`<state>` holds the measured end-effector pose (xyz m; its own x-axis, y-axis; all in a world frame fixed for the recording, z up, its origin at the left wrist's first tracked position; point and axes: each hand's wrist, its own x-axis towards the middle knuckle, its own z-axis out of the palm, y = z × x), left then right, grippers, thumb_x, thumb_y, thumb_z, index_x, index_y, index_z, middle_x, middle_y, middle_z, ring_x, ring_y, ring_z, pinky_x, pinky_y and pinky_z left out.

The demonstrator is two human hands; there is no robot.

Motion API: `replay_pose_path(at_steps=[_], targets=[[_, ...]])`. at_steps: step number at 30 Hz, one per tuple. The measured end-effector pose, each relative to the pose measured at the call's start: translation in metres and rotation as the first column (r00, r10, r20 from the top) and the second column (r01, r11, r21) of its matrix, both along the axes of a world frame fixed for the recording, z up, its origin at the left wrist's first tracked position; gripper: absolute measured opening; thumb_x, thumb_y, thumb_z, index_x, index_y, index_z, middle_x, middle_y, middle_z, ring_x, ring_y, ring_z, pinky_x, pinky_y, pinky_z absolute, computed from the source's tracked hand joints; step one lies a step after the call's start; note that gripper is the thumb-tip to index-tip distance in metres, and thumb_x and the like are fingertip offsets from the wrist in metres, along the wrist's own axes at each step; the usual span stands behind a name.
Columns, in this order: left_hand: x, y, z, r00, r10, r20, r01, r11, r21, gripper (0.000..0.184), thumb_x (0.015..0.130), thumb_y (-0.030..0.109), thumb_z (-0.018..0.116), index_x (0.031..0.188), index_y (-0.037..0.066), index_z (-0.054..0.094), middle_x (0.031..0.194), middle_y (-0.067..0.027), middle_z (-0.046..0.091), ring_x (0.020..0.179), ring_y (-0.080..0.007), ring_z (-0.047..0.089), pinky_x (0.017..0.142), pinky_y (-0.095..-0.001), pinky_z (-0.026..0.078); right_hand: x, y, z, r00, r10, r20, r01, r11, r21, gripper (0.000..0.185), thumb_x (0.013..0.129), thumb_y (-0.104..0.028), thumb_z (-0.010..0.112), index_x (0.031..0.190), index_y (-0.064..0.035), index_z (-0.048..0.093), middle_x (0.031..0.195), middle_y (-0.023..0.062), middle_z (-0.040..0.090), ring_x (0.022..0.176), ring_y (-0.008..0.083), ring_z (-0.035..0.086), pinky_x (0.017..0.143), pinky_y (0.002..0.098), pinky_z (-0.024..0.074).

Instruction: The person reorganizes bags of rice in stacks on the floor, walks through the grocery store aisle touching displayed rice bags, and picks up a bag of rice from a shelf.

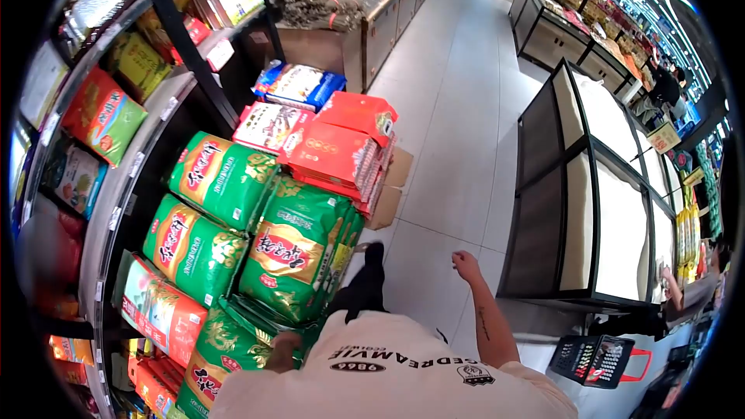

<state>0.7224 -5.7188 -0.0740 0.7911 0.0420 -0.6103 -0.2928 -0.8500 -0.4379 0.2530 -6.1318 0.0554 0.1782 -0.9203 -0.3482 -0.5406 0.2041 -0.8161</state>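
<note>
My right hand hangs over the pale floor tiles in the aisle, its fingers curled, with no object visible in it. My left hand is low beside the white shirt, close to a green rice bag; its fingers are mostly hidden. Stacked green rice bags with red and gold labels lie just ahead of that hand. Red boxes are piled beyond them, beside a white and red bag and a blue and white bag.
Dark shelves with packaged goods run along the left. White-topped bins flank the aisle on the right. Near them are a black basket with a red handle and another person's arm. A counter stands ahead.
</note>
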Motion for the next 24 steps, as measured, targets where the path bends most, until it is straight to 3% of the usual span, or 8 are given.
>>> replay_pose_path(at_steps=[1,4,5,7,9,13,17,24], targets=[[0.024,-0.033,0.035,0.685,-0.39,-0.615,0.309,0.92,-0.24,0.047,0.084,0.045,0.045,0.113,0.011,0.058,0.117,-0.0185,0.055,0.108,-0.0293,0.053,0.087,-0.035,0.044,0.008,-0.016,0.003,1.0,0.003,0.006,-0.003,1.0,0.005,0.032,0.085,-0.026,0.054,0.1,0.0014,0.059,0.076,0.008,0.062,0.063,0.0165,0.06,0.055,0.0282,0.0483],[0.04,-0.148,0.018,0.598,-0.583,-0.55,0.385,0.811,-0.441,0.042,0.082,0.043,0.046,0.089,0.006,0.066,0.099,-0.0195,0.062,0.089,-0.0347,0.06,0.078,-0.0425,0.047,0.0,-0.028,-0.019,0.992,0.016,-0.123,-0.002,0.994,0.111,0.03,0.085,-0.027,0.054,0.098,-0.0001,0.059,0.077,0.0084,0.062,0.064,0.0163,0.06,0.055,0.0285,0.0484],[0.042,-0.188,0.026,0.677,-0.535,-0.506,0.244,0.811,-0.532,0.042,0.081,0.041,0.046,0.087,0.005,0.066,0.093,-0.0211,0.063,0.088,-0.0351,0.061,0.077,-0.0441,0.047,-0.011,-0.037,-0.034,0.981,0.028,-0.192,0.0,0.99,0.142,0.03,0.085,-0.027,0.054,0.097,-0.0007,0.059,0.077,0.0085,0.062,0.064,0.0162,0.06,0.054,0.0288,0.0484],[0.036,-0.281,0.034,0.79,-0.534,-0.301,0.269,0.744,-0.612,0.043,0.079,0.042,0.049,0.085,0.003,0.065,0.088,-0.0228,0.063,0.088,-0.0361,0.06,0.077,-0.0444,0.047,-0.048,-0.027,-0.062,0.96,0.046,-0.277,0.054,0.938,0.342,0.029,0.085,-0.029,0.054,0.094,-0.0025,0.059,0.076,0.0087,0.062,0.062,0.0165,0.06,0.052,0.0308,0.048],[0.034,-0.383,0.064,0.746,-0.525,-0.409,0.099,0.696,-0.711,0.044,0.077,0.042,0.051,0.085,0.001,0.064,0.089,-0.023,0.062,0.089,-0.0373,0.059,0.078,-0.0446,0.047,-0.085,-0.015,-0.062,0.949,0.047,-0.312,0.162,0.776,0.61,0.028,0.083,-0.03,0.057,0.092,-0.0033,0.06,0.072,0.0079,0.061,0.058,0.0183,0.06,0.049,0.0333,0.0486],[0.03,-0.558,0.118,0.742,-0.626,-0.242,-0.017,0.343,-0.939,0.039,0.081,0.035,0.053,0.098,0.0,0.059,0.093,-0.0228,0.061,0.088,-0.0379,0.058,0.077,-0.04,0.047,-0.124,-0.024,-0.03,0.933,-0.001,-0.361,0.209,0.817,0.537,0.033,0.084,-0.032,0.051,0.095,-0.0017,0.055,0.08,0.0135,0.062,0.06,0.0254,0.061,0.051,0.0402,0.0486],[0.038,-0.658,0.131,0.788,-0.548,-0.283,-0.18,0.234,-0.955,0.039,0.08,0.034,0.056,0.098,0.0,0.06,0.092,-0.0217,0.062,0.084,-0.0352,0.061,0.074,-0.0383,0.049,-0.114,-0.09,-0.011,0.938,-0.224,-0.266,0.329,0.821,0.467,0.031,0.083,-0.028,0.052,0.1,-0.0017,0.052,0.081,0.0145,0.061,0.062,0.0275,0.062,0.051,0.0401,0.0483],[0.073,-0.651,0.064,0.905,-0.386,-0.176,0.012,0.438,-0.899,0.038,0.076,0.036,0.057,0.093,0.002,0.062,0.089,-0.0191,0.063,0.086,-0.0342,0.06,0.077,-0.0399,0.048,-0.041,-0.309,-0.042,0.973,0.094,-0.211,0.041,0.828,0.559,0.029,0.082,-0.026,0.053,0.098,-0.0023,0.057,0.08,0.0131,0.061,0.059,0.0248,0.06,0.05,0.0382,0.0489]])
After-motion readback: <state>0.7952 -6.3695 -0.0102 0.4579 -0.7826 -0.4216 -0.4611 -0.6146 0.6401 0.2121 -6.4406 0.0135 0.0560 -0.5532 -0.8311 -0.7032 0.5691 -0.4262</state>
